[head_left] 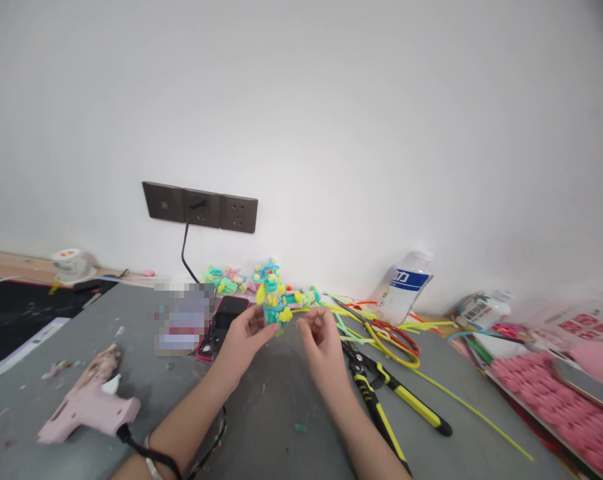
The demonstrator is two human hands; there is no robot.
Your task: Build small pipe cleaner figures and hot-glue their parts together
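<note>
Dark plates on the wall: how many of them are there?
3, side by side in one row: the left plate, the middle plate, which has a black plug in it, and the right plate. None looks hidden.

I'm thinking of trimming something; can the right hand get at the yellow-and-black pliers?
Likely yes: the pliers lie close beside the right hand, and nothing covers their outer handle.

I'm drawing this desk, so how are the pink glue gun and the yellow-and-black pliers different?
The glue gun is pale pink; the pliers are black and yellow.
The glue gun is pistol-shaped; the pliers have two long handles, spread apart.
The glue gun has a black cord; the pliers show none.
Both lie on the grey table.
</note>
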